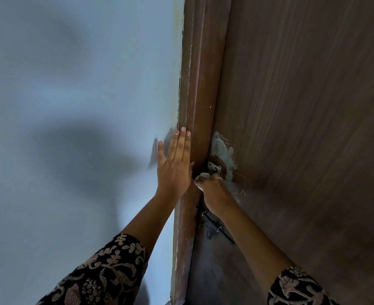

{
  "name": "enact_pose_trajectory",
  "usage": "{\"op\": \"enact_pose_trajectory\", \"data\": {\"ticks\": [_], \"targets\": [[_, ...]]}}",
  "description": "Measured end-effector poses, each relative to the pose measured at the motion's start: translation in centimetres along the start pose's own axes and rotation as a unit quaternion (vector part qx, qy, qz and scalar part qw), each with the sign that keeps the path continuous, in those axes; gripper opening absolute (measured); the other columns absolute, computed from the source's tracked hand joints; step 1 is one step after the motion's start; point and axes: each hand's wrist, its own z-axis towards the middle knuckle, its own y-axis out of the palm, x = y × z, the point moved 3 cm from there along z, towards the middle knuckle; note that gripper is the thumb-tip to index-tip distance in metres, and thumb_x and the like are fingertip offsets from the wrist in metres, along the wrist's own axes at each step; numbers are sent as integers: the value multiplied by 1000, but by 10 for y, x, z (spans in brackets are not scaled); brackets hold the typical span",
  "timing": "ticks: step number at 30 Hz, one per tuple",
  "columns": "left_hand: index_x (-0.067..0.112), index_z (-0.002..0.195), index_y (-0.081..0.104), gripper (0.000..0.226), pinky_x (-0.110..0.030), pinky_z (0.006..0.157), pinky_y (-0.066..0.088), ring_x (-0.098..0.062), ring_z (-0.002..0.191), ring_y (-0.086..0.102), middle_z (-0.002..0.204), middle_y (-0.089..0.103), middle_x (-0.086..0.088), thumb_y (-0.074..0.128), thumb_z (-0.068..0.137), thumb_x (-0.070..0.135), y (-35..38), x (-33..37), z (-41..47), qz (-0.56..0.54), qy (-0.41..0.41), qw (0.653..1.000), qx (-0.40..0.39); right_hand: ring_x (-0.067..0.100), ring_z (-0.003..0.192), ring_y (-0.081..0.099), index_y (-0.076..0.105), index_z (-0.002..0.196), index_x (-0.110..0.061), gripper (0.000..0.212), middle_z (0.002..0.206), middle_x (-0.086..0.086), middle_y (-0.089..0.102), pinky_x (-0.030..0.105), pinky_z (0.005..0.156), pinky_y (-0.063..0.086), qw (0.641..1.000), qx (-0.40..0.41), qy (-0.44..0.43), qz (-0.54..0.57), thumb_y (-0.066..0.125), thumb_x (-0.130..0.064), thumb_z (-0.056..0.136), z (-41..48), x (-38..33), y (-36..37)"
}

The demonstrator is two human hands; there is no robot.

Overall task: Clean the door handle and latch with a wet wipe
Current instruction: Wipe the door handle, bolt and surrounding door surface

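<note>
The left hand (pixel 174 166) lies flat just left of the frame's centre. Its fingers are straight and close together and point up the frame, the palm resting on the pale blue wall (pixel 71 84) and the index-finger side touching the brown door frame (pixel 196 95). Just to its right, the right hand (pixel 213 191) is curled tight around a bunched white wet wipe (pixel 201 176), which shows only at the top of the fist. It presses the wipe against the lower end of the silver door handle (pixel 213 167). A thin ring (pixel 219 178) sits on one finger. Only the handle's upper mounting plate shows, against a whitish smeared patch on the dark wooden door (pixel 313 128); the rest is hidden by the fist, so its long axis cannot be told. Below the right wrist, the dark latch (pixel 213 227) lies on the door, its long axis slanting from upper left to lower right. Patterned sleeves (pixel 106 274) cover both forearms at the bottom of the frame.
</note>
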Motion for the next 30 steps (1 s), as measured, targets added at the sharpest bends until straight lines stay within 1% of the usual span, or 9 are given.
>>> {"op": "enact_pose_trajectory", "data": {"ticks": [5,7,9,14,16,20,25,27,30], "targets": [[9,149,24,78,-55,113,8,-24,144,28,156,30,-10,62,85,33,2,-4,-8,1,18,1000,-12,26,113,59,64,121,-10,43,122,14,62,30,95,50,991,13,57,118,46,11,88,-4,19,-6],[9,149,27,79,-55,112,8,-24,144,29,155,31,-10,64,84,33,2,-4,-8,7,18,1000,-14,27,116,54,61,125,-15,41,123,14,60,31,95,49,994,22,73,72,46,4,91,-2,14,-6],[9,148,29,79,-55,112,7,-24,143,31,154,33,-10,65,82,33,2,-3,-9,7,18,1000,-16,27,119,47,60,124,-14,38,125,10,59,32,96,47,999,14,38,25,41,-1,94,0,0,-1],[9,148,31,78,-53,113,0,-24,144,30,154,34,-9,67,81,26,3,-5,-8,3,19,1000,-8,27,118,48,65,117,-11,33,119,13,61,35,94,49,999,-19,32,3,43,-1,94,4,-1,-2],[10,148,30,79,-53,114,1,-23,144,29,155,33,-9,67,81,27,4,-7,-8,4,22,1000,-10,26,120,48,66,113,-13,30,114,10,65,36,93,48,998,-9,37,-49,43,-6,95,8,0,-3],[10,149,28,82,-54,114,4,-23,145,28,155,32,-9,67,81,36,5,-8,-8,10,25,1000,-15,25,120,49,64,108,-16,21,112,5,66,46,105,31,978,-74,41,-189,48,-19,94,21,-12,1],[9,147,33,81,-56,112,11,-24,142,33,153,37,-9,70,79,31,7,-8,-7,2,25,1000,-5,25,101,58,62,104,-15,20,93,3,65,63,110,14,977,-106,34,-181,44,-14,94,25,-19,5],[9,147,33,80,-56,112,11,-24,142,34,152,37,-10,70,79,31,9,-6,-7,0,23,1000,-5,25,95,60,62,97,-14,16,81,3,61,61,109,19,978,-94,13,-187,47,-12,92,23,-21,8],[8,147,33,80,-57,112,10,-25,142,33,152,37,-10,70,79,32,10,-5,-8,-1,20,1000,-3,24,97,60,64,94,-13,17,91,5,66,48,104,30,978,-61,2,-200,47,-12,94,17,-18,9]]}}
